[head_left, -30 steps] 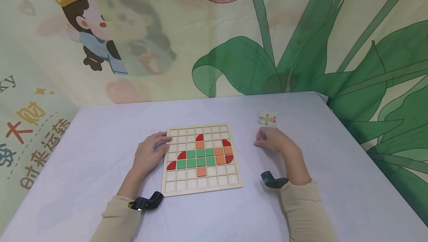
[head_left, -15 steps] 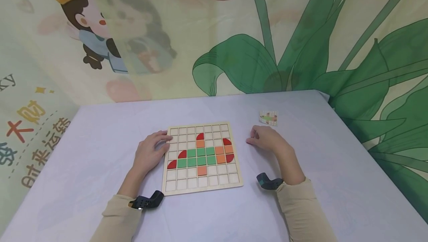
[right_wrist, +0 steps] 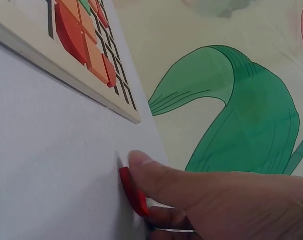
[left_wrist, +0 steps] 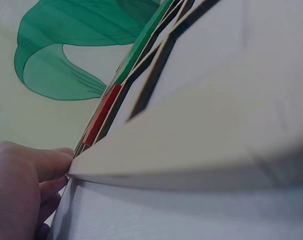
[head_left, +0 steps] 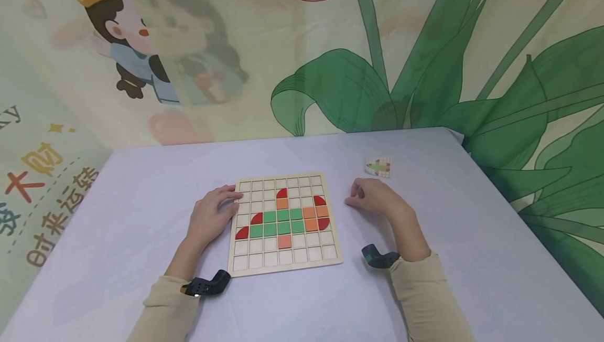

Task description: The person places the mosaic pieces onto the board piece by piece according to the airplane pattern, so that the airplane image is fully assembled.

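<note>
A square wooden grid board [head_left: 288, 268] lies on the table with red, orange and green tiles set in its cells. My left hand [head_left: 212, 215] rests against the board's left side, fingertips at its rim. In the right wrist view, my right hand [right_wrist: 191, 192] pinches a red tile [right_wrist: 134, 194] with a curved edge between thumb and fingers, low over the cloth. In the head view this hand is to the right of the board, and the tile is hidden there. Green tiles [head_left: 283, 215] and orange tiles [head_left: 311, 218] form the middle of the pattern.
A small card [head_left: 378, 167] printted with a coloured grid pattern lies beyond my right hand. White cloth [head_left: 302, 310] covers the table. A printed curtain [head_left: 321, 90] hangs behind the table's far edge.
My right hand has moved left, a little closer to the board, and then nearly stopped. The left hand and the tiles on the board stay as they were.
</note>
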`<state>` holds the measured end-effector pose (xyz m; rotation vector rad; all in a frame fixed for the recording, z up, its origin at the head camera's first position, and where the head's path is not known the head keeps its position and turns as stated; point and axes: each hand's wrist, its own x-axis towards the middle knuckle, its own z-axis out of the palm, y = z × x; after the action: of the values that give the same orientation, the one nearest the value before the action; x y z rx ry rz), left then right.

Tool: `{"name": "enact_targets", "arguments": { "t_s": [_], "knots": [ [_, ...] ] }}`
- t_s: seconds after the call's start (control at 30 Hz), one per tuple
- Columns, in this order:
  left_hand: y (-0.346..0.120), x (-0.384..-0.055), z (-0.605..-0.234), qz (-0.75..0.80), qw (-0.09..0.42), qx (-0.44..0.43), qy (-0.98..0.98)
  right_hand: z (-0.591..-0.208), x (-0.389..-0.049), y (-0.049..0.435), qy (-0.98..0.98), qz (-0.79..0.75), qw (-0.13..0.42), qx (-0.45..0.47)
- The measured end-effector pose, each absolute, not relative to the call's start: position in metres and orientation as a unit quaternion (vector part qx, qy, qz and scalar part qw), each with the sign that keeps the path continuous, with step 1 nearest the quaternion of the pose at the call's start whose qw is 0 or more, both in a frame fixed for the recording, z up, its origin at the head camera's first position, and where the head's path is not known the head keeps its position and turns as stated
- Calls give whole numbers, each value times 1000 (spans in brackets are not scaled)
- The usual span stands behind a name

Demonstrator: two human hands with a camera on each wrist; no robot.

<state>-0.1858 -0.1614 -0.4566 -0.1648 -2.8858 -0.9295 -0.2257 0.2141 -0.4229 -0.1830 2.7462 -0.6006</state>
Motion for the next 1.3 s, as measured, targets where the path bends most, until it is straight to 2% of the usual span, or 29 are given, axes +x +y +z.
{"name": "enact_targets", "arguments": {
  "t_s": [0.5, 1.3],
  "knots": [
    [-162, -186, -456, -309, 45, -53, -949, -424, -227, 205, 958, -218, 176, -58],
    [-161, -186, -456, -309, 54, -55, -948, -425, -228, 201, 956, -236, 150, -88]
  ]
}}
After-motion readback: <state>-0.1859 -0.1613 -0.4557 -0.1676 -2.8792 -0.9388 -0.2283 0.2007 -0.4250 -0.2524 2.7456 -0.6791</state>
